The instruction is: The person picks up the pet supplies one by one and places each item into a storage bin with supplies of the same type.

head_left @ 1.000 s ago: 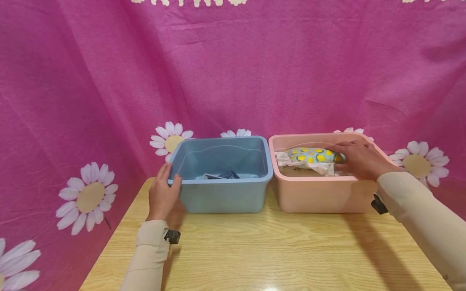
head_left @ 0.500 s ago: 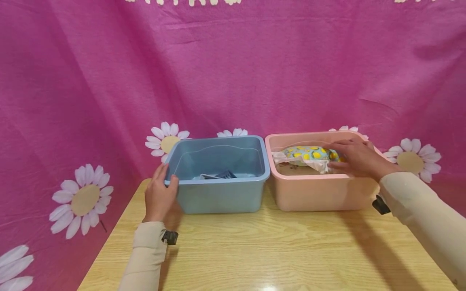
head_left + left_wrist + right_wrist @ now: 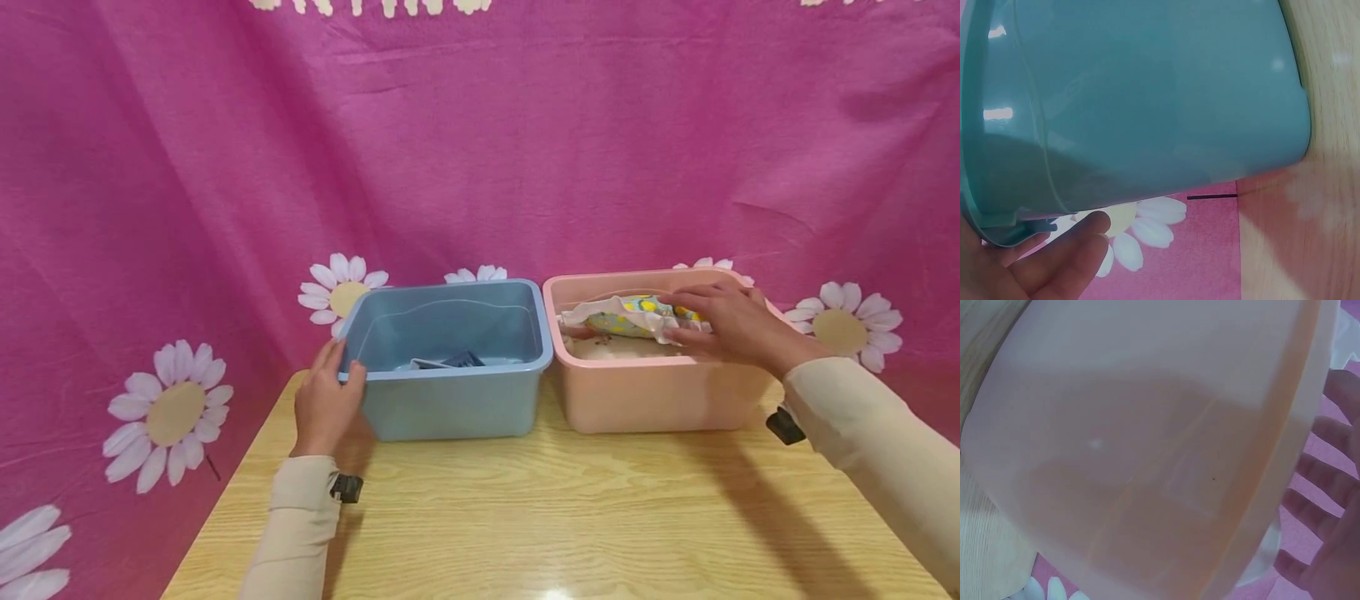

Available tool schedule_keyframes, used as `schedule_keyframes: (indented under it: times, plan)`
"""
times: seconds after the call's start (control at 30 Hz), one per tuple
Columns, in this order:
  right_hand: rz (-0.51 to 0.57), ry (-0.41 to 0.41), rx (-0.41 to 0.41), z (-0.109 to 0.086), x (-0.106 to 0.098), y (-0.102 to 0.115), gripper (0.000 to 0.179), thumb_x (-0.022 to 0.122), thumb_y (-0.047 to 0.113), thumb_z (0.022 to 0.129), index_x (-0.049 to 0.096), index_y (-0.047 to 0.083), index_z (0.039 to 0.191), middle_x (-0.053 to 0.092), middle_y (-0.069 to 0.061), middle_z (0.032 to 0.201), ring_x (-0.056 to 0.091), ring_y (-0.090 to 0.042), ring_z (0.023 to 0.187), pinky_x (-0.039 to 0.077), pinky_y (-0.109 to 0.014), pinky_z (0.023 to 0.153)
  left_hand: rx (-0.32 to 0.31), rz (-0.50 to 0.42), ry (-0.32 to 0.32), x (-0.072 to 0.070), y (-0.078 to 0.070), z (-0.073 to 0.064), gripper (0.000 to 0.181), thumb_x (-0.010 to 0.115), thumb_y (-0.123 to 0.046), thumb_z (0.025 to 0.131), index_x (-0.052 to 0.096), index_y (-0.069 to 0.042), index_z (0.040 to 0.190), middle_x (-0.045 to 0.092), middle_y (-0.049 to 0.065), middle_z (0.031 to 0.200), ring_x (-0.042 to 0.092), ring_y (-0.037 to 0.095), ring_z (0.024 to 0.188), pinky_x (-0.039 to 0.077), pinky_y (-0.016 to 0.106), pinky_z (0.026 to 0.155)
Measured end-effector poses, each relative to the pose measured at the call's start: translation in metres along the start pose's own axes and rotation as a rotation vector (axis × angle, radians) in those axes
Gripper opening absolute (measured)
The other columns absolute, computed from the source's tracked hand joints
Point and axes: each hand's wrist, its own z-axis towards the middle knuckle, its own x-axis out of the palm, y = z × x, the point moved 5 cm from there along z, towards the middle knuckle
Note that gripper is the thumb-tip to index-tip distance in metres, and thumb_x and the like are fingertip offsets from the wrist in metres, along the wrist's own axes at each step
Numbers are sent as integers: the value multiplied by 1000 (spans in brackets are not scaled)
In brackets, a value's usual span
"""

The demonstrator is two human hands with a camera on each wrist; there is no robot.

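Observation:
My left hand (image 3: 327,408) grips the front left corner of a blue plastic tub (image 3: 453,404), its thumb over the front rim and its fingers along the outer left side. The left wrist view shows those fingers (image 3: 1075,259) beside the lip. My right hand (image 3: 738,329) reaches over the right side of a pink tub (image 3: 663,396), its fingertips touching a light blue, lemon-print cloth (image 3: 633,317) with a white ruffled edge. Pale material (image 3: 622,347) shows under the cloth inside the tub. In the right wrist view the right fingers (image 3: 1329,478) are spread beyond the pink rim.
Both tubs stand side by side on a wooden table (image 3: 480,517). A small dark and white item (image 3: 450,362) lies inside the blue tub. A magenta curtain (image 3: 450,150) with white daisies hangs right behind the tubs and along the left.
The lemon-print cloth has shifted in the pink tub, its white edge rising at the left and more pale material showing under it. The left hand stays on the blue tub.

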Motion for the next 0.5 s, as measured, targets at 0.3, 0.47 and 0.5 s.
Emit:
schedule_keyframes:
  times: [0.3,0.47,0.5]
  plan:
    - [-6,-42,54,-8,1,5,54,71,40,85,59,15,132,56,-15,134,34,-39,130,23,-73,87,29,60,30,-2,1,-4,57,43,-37,97,41,-10,147,36,13,152,44,42,129,35,62,102]
    - [0,-74,48,-10,-4,6,53,72,36,85,60,14,131,55,-14,133,34,-38,130,21,-75,89,84,125,41,-5,-5,-1,57,41,-38,98,41,-8,147,37,15,151,47,44,125,38,63,98]
    - [-2,-78,43,-9,-5,6,53,72,36,85,60,14,131,55,-14,133,34,-38,130,22,-75,88,95,138,38,-6,-6,0,57,41,-38,98,41,-7,146,38,15,150,49,45,123,40,63,96]
